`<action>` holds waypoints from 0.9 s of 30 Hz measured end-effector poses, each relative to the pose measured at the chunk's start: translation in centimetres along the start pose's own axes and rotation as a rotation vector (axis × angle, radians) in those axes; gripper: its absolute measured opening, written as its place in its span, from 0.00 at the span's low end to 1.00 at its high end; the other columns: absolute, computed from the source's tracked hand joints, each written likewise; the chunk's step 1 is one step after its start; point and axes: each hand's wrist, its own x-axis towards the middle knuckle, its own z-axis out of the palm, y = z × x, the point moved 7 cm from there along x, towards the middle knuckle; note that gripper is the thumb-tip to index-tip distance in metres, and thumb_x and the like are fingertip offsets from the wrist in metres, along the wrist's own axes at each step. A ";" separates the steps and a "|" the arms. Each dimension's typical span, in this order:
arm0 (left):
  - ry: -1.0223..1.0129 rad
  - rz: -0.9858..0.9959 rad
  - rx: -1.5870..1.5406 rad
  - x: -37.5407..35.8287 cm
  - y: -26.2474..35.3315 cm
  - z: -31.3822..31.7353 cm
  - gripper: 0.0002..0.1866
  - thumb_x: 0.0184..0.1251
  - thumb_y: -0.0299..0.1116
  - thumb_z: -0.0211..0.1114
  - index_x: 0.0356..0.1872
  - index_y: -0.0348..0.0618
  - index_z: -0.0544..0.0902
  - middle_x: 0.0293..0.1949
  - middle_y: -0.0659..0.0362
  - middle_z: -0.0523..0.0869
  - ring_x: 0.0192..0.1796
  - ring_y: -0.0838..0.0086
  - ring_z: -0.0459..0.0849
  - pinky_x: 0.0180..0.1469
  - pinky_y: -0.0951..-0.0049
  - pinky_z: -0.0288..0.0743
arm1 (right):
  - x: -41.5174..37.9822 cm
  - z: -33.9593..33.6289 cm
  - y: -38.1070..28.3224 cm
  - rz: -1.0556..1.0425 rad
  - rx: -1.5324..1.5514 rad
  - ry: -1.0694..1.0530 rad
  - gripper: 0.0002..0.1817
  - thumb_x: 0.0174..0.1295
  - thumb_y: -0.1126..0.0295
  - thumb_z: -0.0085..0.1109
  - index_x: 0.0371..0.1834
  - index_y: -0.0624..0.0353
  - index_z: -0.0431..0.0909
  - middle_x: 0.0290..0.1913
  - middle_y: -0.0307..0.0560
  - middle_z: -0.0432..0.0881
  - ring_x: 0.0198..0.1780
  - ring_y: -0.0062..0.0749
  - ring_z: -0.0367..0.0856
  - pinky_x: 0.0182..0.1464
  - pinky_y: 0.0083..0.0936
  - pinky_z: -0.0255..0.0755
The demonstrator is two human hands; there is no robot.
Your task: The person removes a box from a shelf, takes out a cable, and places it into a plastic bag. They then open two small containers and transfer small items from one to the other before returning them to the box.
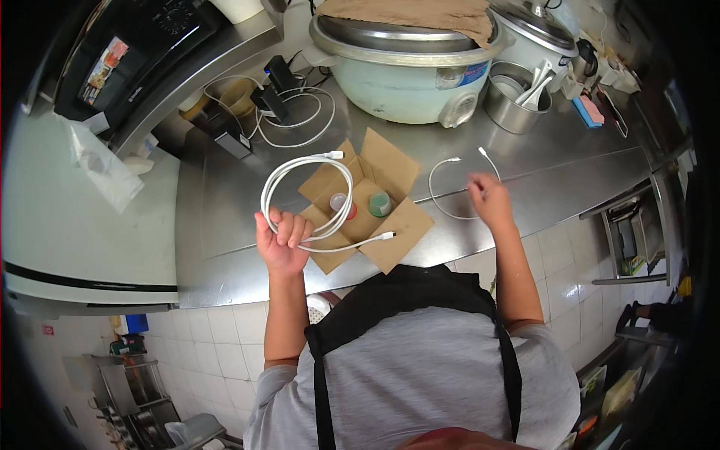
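A coiled white cable (265, 196) is gripped in my left hand (283, 238), its fingers wrapped round the lower left of the loops; both plug ends stick out to the right. Behind the coil, an open cardboard box (394, 161) stands on the steel counter with its flaps spread. Inside it are a green-topped container (380, 204) and a clear-and-red one (339, 201), partly hidden by the coil. My right hand (491, 199) is closed over a shorter white cable (433, 191) looped on the counter, hiding part of it. I cannot tell what its fingers hold.
A large rice cooker (390, 86) stands at the back, with a metal pot (517, 112) of white-handled utensils beside it. Black power adapters (279, 73) and tangled white cords (334, 112) lie at the back left. The counter's front edge (225, 296) runs before my body.
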 end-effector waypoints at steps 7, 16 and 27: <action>-0.026 0.024 0.004 -0.1 0.5 0.4 0.20 0.69 0.48 0.37 0.27 0.48 0.72 0.11 0.69 0.62 0.15 0.82 0.60 0.24 0.79 0.54 | 1.2 -3.1 -1.2 0.064 0.041 0.103 0.08 0.52 0.72 0.55 0.34 0.62 0.77 0.30 0.49 0.77 0.28 0.35 0.76 0.32 0.24 0.69; -0.082 0.039 -0.027 -0.1 0.2 0.9 0.18 0.67 0.49 0.42 0.24 0.47 0.67 0.12 0.68 0.64 0.16 0.81 0.62 0.25 0.78 0.55 | -0.2 0.2 -7.6 -0.001 0.569 -0.142 0.07 0.53 0.71 0.56 0.33 0.63 0.77 0.29 0.41 0.76 0.31 0.20 0.74 0.35 0.17 0.68; -0.188 -0.066 0.039 -0.8 -1.6 2.4 0.19 0.67 0.50 0.42 0.20 0.50 0.62 0.12 0.70 0.61 0.15 0.82 0.60 0.24 0.79 0.53 | 1.6 0.7 -19.5 -0.497 0.411 -0.123 0.27 0.49 0.67 0.59 0.54 0.59 0.66 0.49 0.51 0.69 0.49 0.40 0.69 0.49 0.30 0.63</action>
